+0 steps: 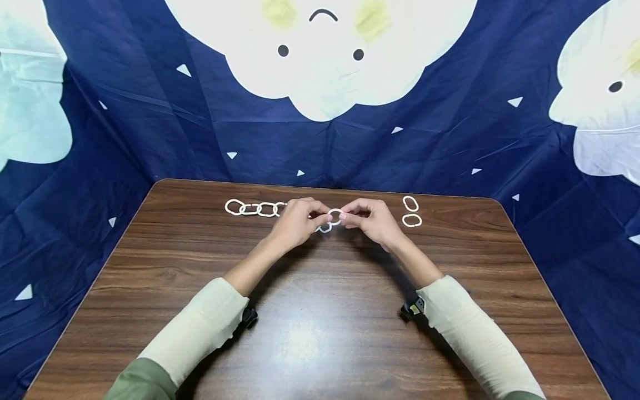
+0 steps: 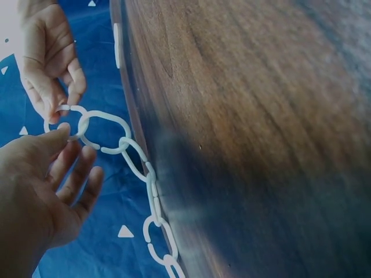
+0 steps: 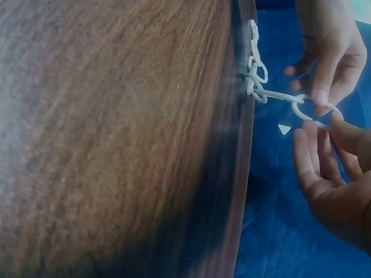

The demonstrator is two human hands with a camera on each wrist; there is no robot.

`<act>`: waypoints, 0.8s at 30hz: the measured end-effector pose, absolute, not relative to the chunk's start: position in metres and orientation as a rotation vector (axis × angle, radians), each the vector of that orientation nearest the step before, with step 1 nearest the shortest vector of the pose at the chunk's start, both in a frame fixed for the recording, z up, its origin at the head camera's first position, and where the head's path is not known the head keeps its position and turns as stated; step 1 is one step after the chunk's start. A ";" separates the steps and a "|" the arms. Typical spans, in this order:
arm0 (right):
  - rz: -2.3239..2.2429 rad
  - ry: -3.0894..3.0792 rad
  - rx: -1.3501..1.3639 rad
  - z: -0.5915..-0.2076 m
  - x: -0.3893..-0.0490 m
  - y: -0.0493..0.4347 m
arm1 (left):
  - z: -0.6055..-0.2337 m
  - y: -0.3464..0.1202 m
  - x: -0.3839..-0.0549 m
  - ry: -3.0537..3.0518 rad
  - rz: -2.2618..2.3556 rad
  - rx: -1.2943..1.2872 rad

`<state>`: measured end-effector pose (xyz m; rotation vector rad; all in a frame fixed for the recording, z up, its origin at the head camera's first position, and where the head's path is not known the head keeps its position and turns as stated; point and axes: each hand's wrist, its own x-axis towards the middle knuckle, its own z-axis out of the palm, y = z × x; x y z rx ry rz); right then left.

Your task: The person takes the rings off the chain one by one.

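Between the fingertips of both hands is a white oval plastic chain link (image 1: pixel 335 210), raised over the far part of the table. My left hand (image 1: pixel 296 222) pinches its left side with thumb and fingers. The right hand (image 1: pixel 372 219) pinches the opposite side in the same way. In the left wrist view, the held link (image 2: pixel 73 108) is looped through the end of a white chain (image 2: pixel 107 114), and a small gap shows in it. The chain hangs from this link and runs left along the tabletop, partly hidden behind my left hand in the head view.
Two loose white links, an upper one (image 1: pixel 404 203) and a lower one (image 1: pixel 412 226), lie right of my hands on the brown wooden table (image 1: pixel 310 289). Its far edge meets a blue cloth backdrop (image 1: pixel 200 144) with white clouds and small triangles.
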<state>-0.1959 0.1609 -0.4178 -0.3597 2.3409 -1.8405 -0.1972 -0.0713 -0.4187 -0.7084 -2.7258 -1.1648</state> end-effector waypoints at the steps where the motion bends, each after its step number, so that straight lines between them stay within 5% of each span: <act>1: -1.851 2.333 -0.351 -0.418 -0.195 0.161 | -0.419 -0.071 -0.197 -2.727 -1.165 -0.710; 24: -2.031 2.180 -0.243 -0.423 -0.189 0.158 | -0.419 -0.071 -0.199 -2.702 -1.213 -0.696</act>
